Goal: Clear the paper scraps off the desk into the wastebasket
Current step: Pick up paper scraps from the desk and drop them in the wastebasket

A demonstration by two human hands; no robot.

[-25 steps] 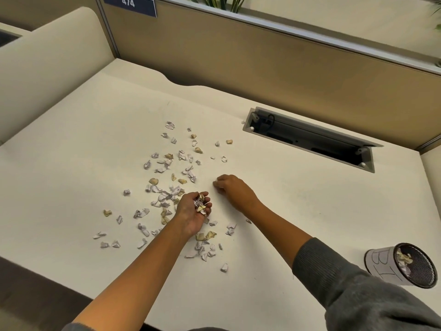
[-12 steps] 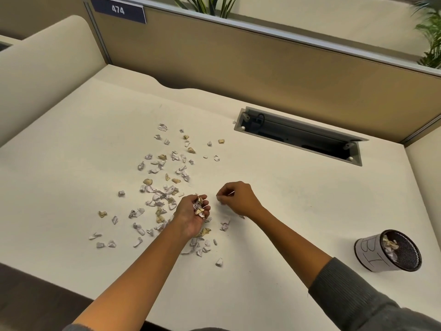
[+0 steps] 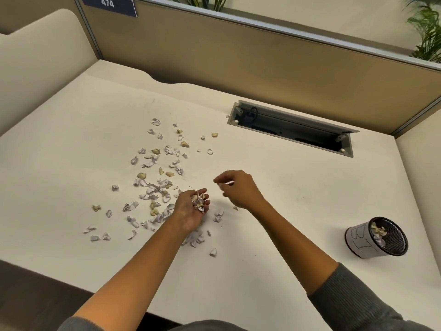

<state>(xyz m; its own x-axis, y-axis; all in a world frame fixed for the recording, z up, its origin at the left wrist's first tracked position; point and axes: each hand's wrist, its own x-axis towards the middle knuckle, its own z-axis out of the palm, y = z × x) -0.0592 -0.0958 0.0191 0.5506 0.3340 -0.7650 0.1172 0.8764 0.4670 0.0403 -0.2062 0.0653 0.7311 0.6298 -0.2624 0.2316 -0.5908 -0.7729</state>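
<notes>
Your right hand [image 3: 241,189] has lifted off the cream bench [image 3: 71,139], grip pinching one white paper scrap [image 3: 229,183]. Left hand [image 3: 191,209] still cups crumpled white and tan scraps [image 3: 199,201], palm up.

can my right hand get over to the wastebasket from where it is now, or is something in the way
Probably yes. The right hand, pinching a scrap, is lifted over the desk, and the stretch of desk between it and the wastebasket on its right is bare. The basket's mouth is open, some scraps already inside.
</notes>
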